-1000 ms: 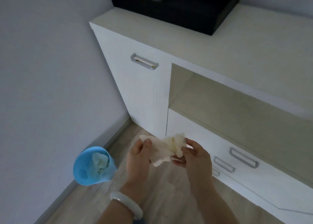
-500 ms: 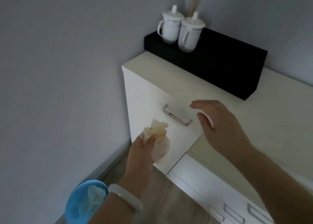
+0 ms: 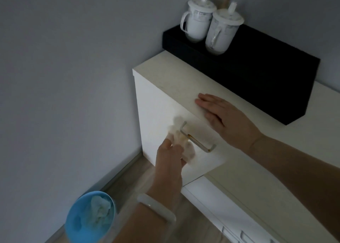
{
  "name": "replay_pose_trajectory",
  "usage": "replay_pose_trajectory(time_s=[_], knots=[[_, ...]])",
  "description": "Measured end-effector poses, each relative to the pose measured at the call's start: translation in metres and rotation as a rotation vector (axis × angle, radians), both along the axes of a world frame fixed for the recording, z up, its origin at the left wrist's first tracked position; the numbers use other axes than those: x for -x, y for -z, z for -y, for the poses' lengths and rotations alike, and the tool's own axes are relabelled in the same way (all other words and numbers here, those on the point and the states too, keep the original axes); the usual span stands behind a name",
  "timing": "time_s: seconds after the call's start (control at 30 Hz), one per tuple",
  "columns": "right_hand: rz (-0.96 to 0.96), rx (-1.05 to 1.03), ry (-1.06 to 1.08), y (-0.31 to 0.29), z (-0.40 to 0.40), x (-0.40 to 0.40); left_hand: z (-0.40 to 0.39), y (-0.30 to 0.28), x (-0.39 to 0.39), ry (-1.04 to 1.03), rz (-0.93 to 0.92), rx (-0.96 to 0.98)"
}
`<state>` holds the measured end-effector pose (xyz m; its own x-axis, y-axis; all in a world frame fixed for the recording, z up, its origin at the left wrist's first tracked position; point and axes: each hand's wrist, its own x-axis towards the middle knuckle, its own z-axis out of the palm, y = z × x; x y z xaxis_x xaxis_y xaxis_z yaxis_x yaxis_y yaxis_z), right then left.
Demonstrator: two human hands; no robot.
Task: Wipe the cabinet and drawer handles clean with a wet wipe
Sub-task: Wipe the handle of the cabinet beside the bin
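Observation:
My left hand [image 3: 170, 157] grips a crumpled wet wipe [image 3: 181, 138] and presses it against the left end of the metal bar handle [image 3: 199, 143] on the white cabinet door [image 3: 156, 104]. Part of the handle's left end is hidden by the wipe. My right hand [image 3: 223, 118] lies flat, fingers spread, on the cabinet's beige top [image 3: 174, 77] just above the door's upper edge. Lower drawer handles [image 3: 244, 236] show at the bottom right.
A blue bin [image 3: 86, 224] with used wipes stands on the wooden floor at the lower left, beside the grey wall. A long black box [image 3: 257, 71] on the cabinet top carries two lidded white mugs [image 3: 209, 23].
My left hand has carried the wipe up onto the door handle's left end. My right hand has come down flat on the cabinet top. The view has moved closer.

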<state>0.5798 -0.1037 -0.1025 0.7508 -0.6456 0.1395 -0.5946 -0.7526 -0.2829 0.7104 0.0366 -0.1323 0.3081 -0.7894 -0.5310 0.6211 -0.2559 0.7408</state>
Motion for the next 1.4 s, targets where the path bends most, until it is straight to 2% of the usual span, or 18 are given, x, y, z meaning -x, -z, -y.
replay_pose_trajectory(time_s=[0.17, 0.4, 0.57, 0.8, 0.9, 1.0, 1.17, 1.4], knots=[[0.033, -0.007, -0.006, 0.001, 0.001, 0.001, 0.01, -0.002, -0.001, -0.097, -0.218, 0.077], [0.088, -0.001, -0.01, 0.004, 0.003, 0.001, 0.038, 0.009, -0.007, -0.203, -0.113, -0.129], [0.104, 0.004, -0.005, 0.005, 0.001, 0.0, 0.049, 0.009, -0.016, -0.189, -0.186, -0.197], [0.098, -0.012, 0.013, 0.003, 0.001, 0.0, 0.063, 0.021, -0.01, -0.017, 0.039, -0.162], [0.114, -0.017, 0.017, 0.002, 0.0, -0.001, 0.064, 0.023, 0.001, 0.031, 0.29, -0.148], [0.101, -0.008, 0.017, 0.003, 0.0, -0.001, 0.054, 0.025, 0.02, 0.006, 0.483, -0.029], [0.095, -0.005, -0.002, 0.005, 0.002, 0.0, 0.038, 0.034, 0.04, -0.022, 0.55, 0.002], [0.107, -0.029, 0.035, 0.003, -0.001, -0.001, 0.058, 0.027, 0.01, 0.07, 0.679, -0.049]])
